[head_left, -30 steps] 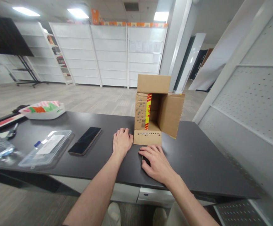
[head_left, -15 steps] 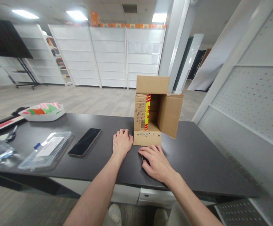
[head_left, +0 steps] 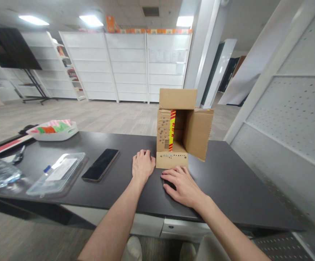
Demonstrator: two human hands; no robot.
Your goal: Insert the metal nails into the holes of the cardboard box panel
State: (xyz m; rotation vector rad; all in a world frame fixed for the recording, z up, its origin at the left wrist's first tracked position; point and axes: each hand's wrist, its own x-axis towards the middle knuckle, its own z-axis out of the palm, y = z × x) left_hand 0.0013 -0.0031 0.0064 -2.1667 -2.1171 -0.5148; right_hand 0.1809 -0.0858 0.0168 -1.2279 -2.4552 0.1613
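Note:
An upright cardboard box stands on the dark desk with its open side facing me and flaps spread. Yellow-and-red tape runs down its front, and small round metallic bits dot the cardboard. My left hand rests palm down just left of the lower flap, fingers slightly bent, with nothing visible in it. In front of that flap, my right hand curves over a small dark object with a thin pale edge. Palm and fingers cover most of it, so its kind is unclear.
Left of my hands lie a black smartphone and a clear plastic case. Beyond them are a water bottle and a white basket with colourful contents. A perforated white panel borders the desk's right side.
The whole view has shifted slightly, so everything appears a little further right. Both hands keep nearly the same pose beside the box.

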